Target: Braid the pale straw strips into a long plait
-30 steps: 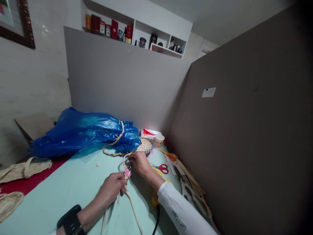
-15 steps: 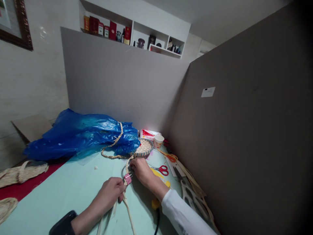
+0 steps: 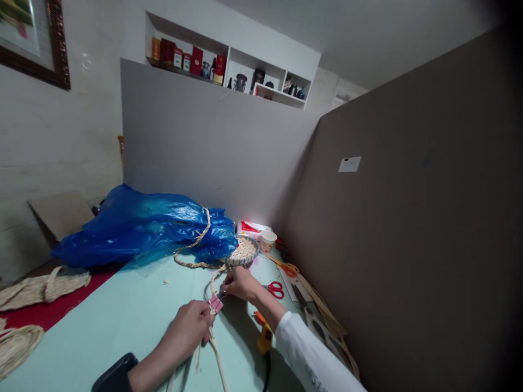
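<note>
A pink binder clip sits on a pale braided straw cord near the table's middle. My left hand is closed around the braid just below the clip, and loose straw strands hang down from it toward me. My right hand is pinched at the clip's upper right side, where its wire handle is. The fingertips partly hide that handle. Beyond my hands, the braid runs back toward a blue plastic bag.
A shallow woven basket and a paper cup stand behind. To the right lie red scissors, big grey-handled shears and a yellow corded tool. A grey partition bounds the right side. Woven straw pieces lie left.
My right hand has come down from the braid above to the clip's handle. My left hand stays below the clip. The whole view has shifted slightly.
</note>
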Action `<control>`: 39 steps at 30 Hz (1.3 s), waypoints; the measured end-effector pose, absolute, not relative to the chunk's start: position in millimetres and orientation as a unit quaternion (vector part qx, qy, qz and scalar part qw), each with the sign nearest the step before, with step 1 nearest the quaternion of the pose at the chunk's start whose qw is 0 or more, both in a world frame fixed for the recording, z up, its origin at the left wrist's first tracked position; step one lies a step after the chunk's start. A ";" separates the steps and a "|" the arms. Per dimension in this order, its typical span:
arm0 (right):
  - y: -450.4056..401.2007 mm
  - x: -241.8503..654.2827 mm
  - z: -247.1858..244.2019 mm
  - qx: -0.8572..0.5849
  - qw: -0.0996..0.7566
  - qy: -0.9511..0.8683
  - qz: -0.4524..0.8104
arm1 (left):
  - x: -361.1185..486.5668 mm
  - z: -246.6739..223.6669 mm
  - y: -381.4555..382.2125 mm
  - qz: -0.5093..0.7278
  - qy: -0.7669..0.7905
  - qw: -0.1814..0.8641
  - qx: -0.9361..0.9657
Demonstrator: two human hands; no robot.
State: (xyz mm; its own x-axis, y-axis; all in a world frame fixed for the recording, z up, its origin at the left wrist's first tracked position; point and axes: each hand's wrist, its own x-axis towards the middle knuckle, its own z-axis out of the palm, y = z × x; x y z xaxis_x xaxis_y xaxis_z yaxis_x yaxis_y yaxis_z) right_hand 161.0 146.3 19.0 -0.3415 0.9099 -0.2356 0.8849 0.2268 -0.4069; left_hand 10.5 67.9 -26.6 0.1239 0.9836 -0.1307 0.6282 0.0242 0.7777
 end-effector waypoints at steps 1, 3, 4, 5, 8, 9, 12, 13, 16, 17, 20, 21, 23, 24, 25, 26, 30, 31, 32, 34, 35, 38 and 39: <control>146.5 159.2 21.1 -0.575 0.021 -0.783 0.237 | 11.3 -24.4 67.0 0.240 0.618 0.360 0.656; 146.3 155.5 24.3 -0.581 0.015 -0.782 0.225 | 12.9 -21.2 65.4 0.231 0.625 0.352 0.658; 145.8 153.8 25.2 -0.584 0.016 -0.781 0.219 | 13.6 -20.2 64.8 0.227 0.628 0.348 0.658; 145.0 152.5 25.7 -0.588 0.018 -0.780 0.214 | 14.2 -19.5 64.2 0.223 0.631 0.343 0.659; 141.9 151.0 26.2 -0.592 0.028 -0.778 0.207 | 15.3 -18.2 62.7 0.220 0.635 0.332 0.662; 141.2 151.3 26.3 -0.591 0.030 -0.778 0.210 | 15.4 -17.7 62.3 0.220 0.635 0.330 0.663; 141.4 153.1 27.0 -0.584 0.026 -0.779 0.226 | 15.8 -16.0 61.6 0.223 0.635 0.328 0.663; 142.4 153.4 27.3 -0.583 0.023 -0.779 0.229 | 15.9 -15.6 61.6 0.222 0.635 0.330 0.662; 147.3 151.8 27.6 -0.583 0.011 -0.780 0.228 | 16.0 -15.6 61.8 0.220 0.635 0.339 0.659; 149.4 150.3 27.4 -0.584 0.006 -0.780 0.225 | 15.9 -15.9 61.9 0.220 0.635 0.339 0.658; 155.5 144.6 26.0 -0.589 -0.006 -0.779 0.215 | 15.2 -16.6 62.4 0.222 0.637 0.337 0.657; 157.3 143.0 25.5 -0.589 -0.008 -0.780 0.212 | 14.9 -16.7 62.5 0.222 0.636 0.337 0.657; 160.2 141.1 25.1 -0.583 -0.010 -0.786 0.207 | 14.2 -16.8 62.8 0.221 0.633 0.344 0.657; 161.4 140.9 25.1 -0.578 -0.011 -0.790 0.205 | 13.9 -17.0 63.0 0.221 0.631 0.348 0.657; 162.5 141.2 25.2 -0.572 -0.013 -0.794 0.204 | 13.6 -17.5 63.4 0.220 0.630 0.353 0.656; 163.5 141.8 25.4 -0.565 -0.015 -0.799 0.203 | 13.5 -18.2 63.8 0.220 0.629 0.356 0.655; 167.7 145.4 25.4 -0.539 -0.021 -0.818 0.200 | 14.5 -22.0 66.7 0.220 0.634 0.356 0.650; 168.9 146.1 25.2 -0.535 -0.022 -0.821 0.200 | 15.0 -22.6 67.6 0.221 0.635 0.355 0.650; 170.2 146.8 25.0 -0.532 -0.022 -0.823 0.200 | 15.6 -22.8 68.5 0.222 0.635 0.354 0.650; 173.0 148.5 25.0 -0.530 -0.022 -0.823 0.203 | 16.5 -22.3 69.9 0.225 0.635 0.354 0.649; 174.7 149.6 25.2 -0.529 -0.024 -0.823 0.206 | 16.7 -21.9 70.3 0.225 0.636 0.354 0.648; 181.1 152.5 26.1 -0.528 -0.032 -0.818 0.227 | 16.4 -21.0 70.7 0.226 0.635 0.358 0.646; 183.5 153.0 26.2 -0.528 -0.033 -0.815 0.236 | 16.1 -21.1 70.6 0.226 0.635 0.359 0.646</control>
State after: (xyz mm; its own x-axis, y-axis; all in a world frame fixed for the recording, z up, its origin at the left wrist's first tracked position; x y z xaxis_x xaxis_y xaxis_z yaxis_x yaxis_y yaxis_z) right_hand 153.0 183.5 26.2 -0.4406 0.8449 -0.3033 0.8764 0.3318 -0.3489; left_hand 16.1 70.6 -21.1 0.0926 0.9821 -0.1641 0.6574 0.0635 0.7509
